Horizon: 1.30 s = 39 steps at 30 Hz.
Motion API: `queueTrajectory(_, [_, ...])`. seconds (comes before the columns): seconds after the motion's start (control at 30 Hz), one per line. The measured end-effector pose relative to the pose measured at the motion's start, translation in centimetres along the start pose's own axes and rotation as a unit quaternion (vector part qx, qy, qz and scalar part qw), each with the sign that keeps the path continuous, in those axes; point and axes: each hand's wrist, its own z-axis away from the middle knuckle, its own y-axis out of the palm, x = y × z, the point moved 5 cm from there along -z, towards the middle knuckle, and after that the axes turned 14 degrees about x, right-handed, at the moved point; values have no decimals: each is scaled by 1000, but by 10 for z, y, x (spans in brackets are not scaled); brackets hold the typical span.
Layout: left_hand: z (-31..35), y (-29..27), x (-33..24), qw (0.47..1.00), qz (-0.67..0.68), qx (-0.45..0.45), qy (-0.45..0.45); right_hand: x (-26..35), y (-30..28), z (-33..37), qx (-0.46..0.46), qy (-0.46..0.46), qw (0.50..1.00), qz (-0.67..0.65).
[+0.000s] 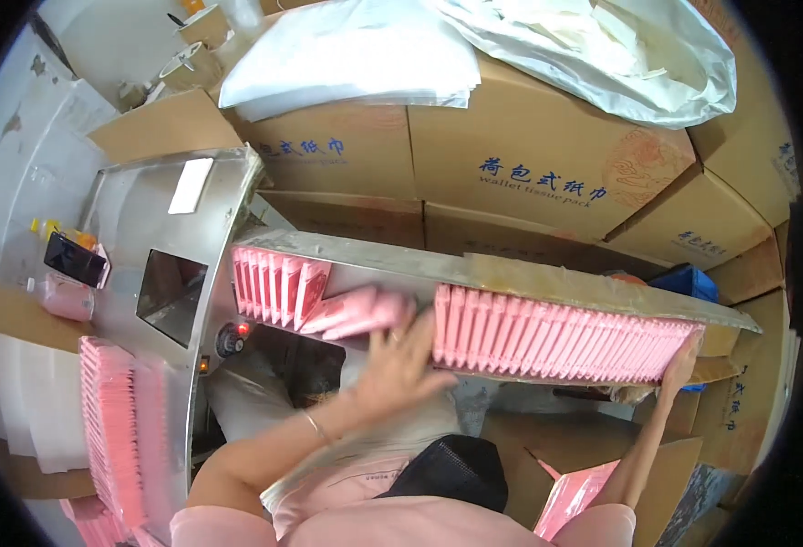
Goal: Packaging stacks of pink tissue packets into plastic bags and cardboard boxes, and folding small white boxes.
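Note:
A long row of upright pink tissue packs (556, 335) stands tightly side by side in a narrow metal trough (374, 244). At the row's left end is my left hand (401, 360), its fingers spread and slightly blurred. Beside those fingers, some pink packs (351, 313) lean over, smeared by motion. Further left, a short group of pink packs (269, 284) stands in the trough. My right hand (680, 362) rests flat against the row's right end, its fingers extended along the last pack and partly hidden.
Left stands a metal machine housing (160, 232) with a dark window and a black knob (231, 339). A phone (77, 259) leans beside a pink bottle (62, 296). More pink packs (109, 428) are stacked lower left. Cardboard boxes (547, 150) line the back; an open carton (666, 479) stands lower right.

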Motion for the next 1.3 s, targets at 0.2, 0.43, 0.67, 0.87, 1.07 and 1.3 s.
queueTrajectory(0.2, [10, -49, 44, 990, 42, -137, -17, 57, 26, 59, 55, -79, 994, 55])
queueTrajectory(0.43, [15, -45, 62, 901, 394, -129, -131, 152, 1, 154, -95, -213, 970, 73])
queueTrajectory(0.67, [4, -39, 64, 940, 242, -165, -174, 288, 62, 292, 125, -420, 896, -75])
queueTrajectory(0.87, [-2, -41, 65, 949, 191, -183, -173, 316, 109, 334, 184, -457, 865, -94])
queueTrajectory(1.07, [-3, -36, 68, 944, 220, -185, -162, 307, 123, 328, 150, -441, 883, -50])
queueTrajectory(1.3, [-4, -26, 74, 951, 187, -188, -157, 311, 117, 335, 78, -436, 891, 98])
